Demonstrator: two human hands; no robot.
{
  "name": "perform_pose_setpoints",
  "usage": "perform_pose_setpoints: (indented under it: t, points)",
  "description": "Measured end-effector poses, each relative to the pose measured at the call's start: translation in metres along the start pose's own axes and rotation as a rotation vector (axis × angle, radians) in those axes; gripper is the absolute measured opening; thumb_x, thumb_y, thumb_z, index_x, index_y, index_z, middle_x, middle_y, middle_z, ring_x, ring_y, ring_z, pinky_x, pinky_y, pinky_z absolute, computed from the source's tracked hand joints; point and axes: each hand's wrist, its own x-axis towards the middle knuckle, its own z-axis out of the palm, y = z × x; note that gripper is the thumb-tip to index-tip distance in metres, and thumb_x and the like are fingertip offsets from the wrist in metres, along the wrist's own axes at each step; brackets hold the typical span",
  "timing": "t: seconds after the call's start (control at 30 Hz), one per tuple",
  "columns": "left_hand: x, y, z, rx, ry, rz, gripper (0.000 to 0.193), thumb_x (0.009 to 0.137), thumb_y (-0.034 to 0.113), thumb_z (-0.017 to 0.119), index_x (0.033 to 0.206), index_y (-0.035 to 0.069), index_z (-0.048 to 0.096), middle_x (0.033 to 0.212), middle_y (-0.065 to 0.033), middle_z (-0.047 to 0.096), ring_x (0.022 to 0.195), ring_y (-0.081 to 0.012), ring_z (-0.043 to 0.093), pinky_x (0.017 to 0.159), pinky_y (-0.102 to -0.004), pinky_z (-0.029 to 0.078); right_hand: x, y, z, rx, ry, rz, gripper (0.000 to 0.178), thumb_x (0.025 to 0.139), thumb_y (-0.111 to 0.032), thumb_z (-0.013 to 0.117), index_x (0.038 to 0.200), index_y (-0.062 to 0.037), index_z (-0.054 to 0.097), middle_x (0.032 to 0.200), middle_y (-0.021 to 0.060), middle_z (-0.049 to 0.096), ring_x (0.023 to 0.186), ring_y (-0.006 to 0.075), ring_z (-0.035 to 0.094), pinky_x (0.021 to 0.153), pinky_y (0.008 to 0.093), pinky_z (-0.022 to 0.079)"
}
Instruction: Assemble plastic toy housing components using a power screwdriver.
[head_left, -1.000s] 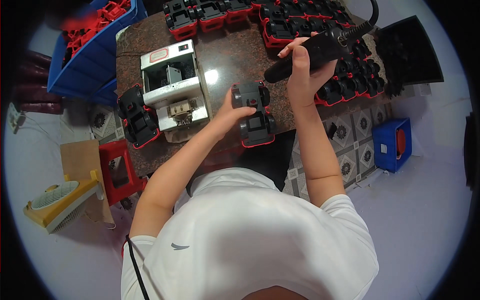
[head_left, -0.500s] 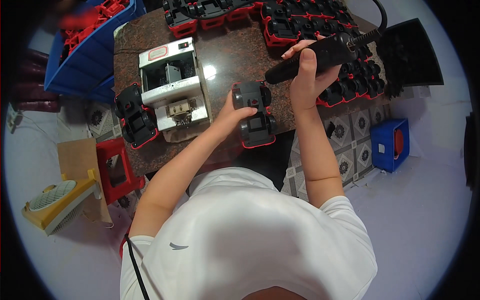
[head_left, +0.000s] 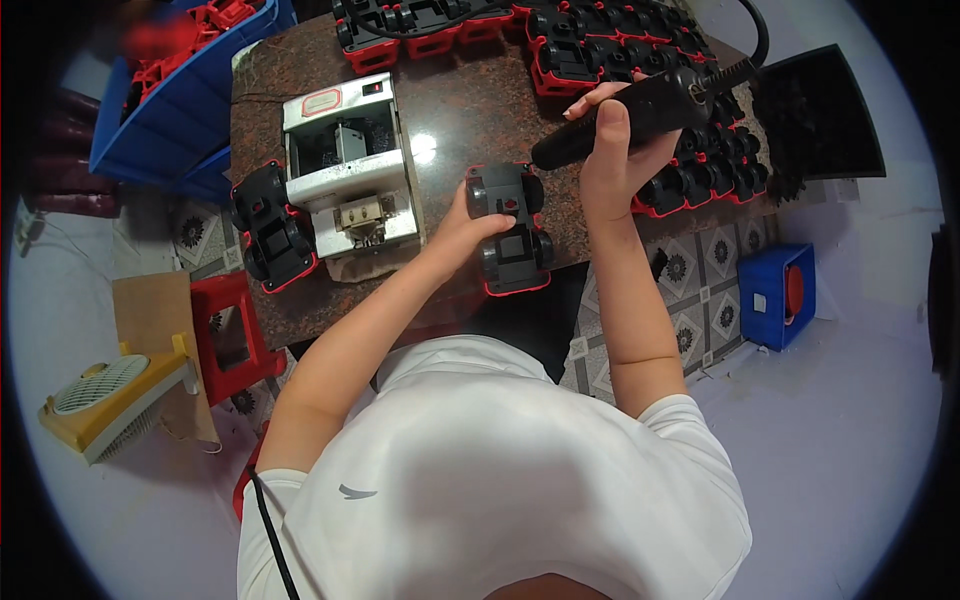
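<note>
A black and red toy car chassis [head_left: 512, 232] lies upside down near the front edge of the brown stone table [head_left: 440, 110]. My left hand [head_left: 470, 222] rests on its left side, fingers gripping it. My right hand [head_left: 612, 150] is closed around a black corded power screwdriver [head_left: 640, 108], held tilted just above and to the right of the chassis, its tip pointing down-left toward it.
A white and grey box-shaped machine [head_left: 345, 165] stands left of centre, with another chassis [head_left: 272, 228] beside it. Rows of chassis [head_left: 600, 45] line the table's back and right. Blue crate [head_left: 185, 85] at left, red stool [head_left: 232, 335], yellow fan [head_left: 105, 395], small blue bin [head_left: 780, 295].
My right hand with the screwdriver has dropped slightly, bringing the tip closer to the chassis. My left hand stays on the chassis.
</note>
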Motion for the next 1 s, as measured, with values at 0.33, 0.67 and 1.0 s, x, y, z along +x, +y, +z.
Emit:
perform_pose_setpoints:
  t: [0.33,0.67,1.0]
  points:
    - [0.0,-0.003,0.001,0.003,0.033,-0.005,0.078,0.072,0.016,0.071,0.136,0.002,0.028,0.123,-0.0128,0.049,0.115,-0.0223,0.048,0.101,-0.0355,0.036,-0.004,0.003,0.013,0.033,0.159,-0.001,0.037,0.088,-0.009,0.063,0.111,-0.0038,0.034,0.086,0.0091,0.057,0.069,0.0143,0.057,0.065,0.0306,0.052]
    - [-0.005,0.0,0.006,0.045,0.086,0.03,0.074,0.072,0.015,0.071,0.133,0.002,0.031,0.122,-0.012,0.049,0.114,-0.0216,0.048,0.1,-0.035,0.037,-0.013,-0.004,0.017,-0.023,0.284,0.032,0.038,0.088,-0.01,0.065,0.107,-0.0063,0.033,0.091,0.0081,0.056,0.071,0.0131,0.057,0.063,0.0307,0.052]
    - [-0.001,-0.005,0.002,0.024,0.044,0.064,0.072,0.072,0.017,0.072,0.13,0.002,0.034,0.119,-0.0113,0.051,0.111,-0.0211,0.051,0.099,-0.035,0.039,-0.012,0.008,0.015,-0.059,0.115,-0.158,0.049,0.087,-0.004,0.061,0.118,-0.0059,0.023,0.114,0.0196,0.05,0.074,0.02,0.063,0.063,0.0313,0.055]
